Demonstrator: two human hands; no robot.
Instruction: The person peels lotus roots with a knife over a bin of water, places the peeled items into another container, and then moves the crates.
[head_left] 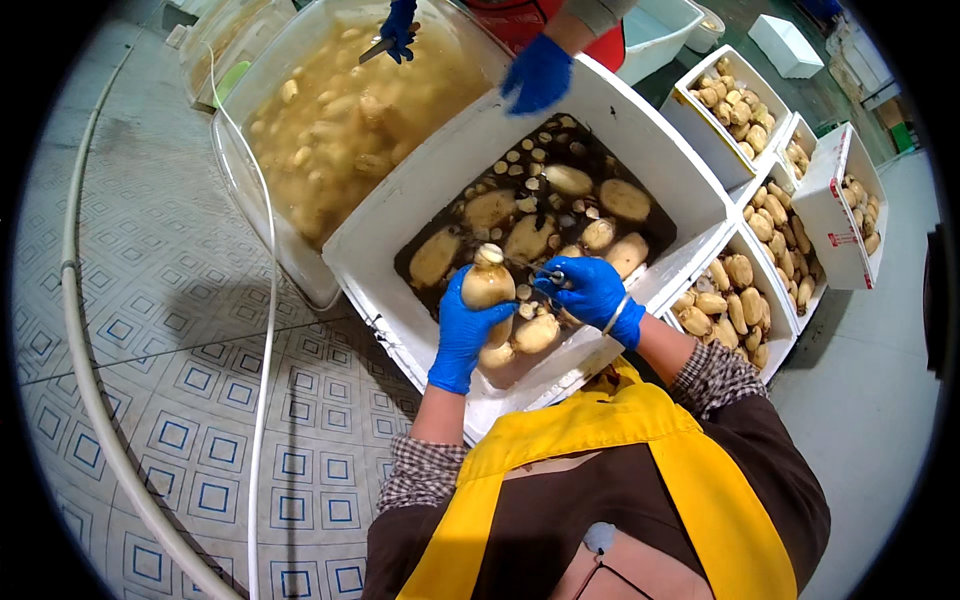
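My left hand [462, 325], in a blue glove, is closed around a lotus root [488, 288] held upright with its narrow knobbed end up. My right hand [592, 292], gloved in blue too, grips a small knife [553, 274]. Its thin blade points left toward the top of the root; I cannot tell if it touches. Both hands are over the near part of a white foam box [690, 165]. In the box's dark water float several lotus roots [568, 180] and small round cut-off pieces [513, 156].
A clear tub [228, 150] of murky water and roots stands left. Across the box, a co-worker's blue-gloved hands show, one [400, 30] with a knife, the other [540, 75] at the rim. Foam boxes [775, 330] of roots stand right; a white hose [90, 380] crosses the floor.
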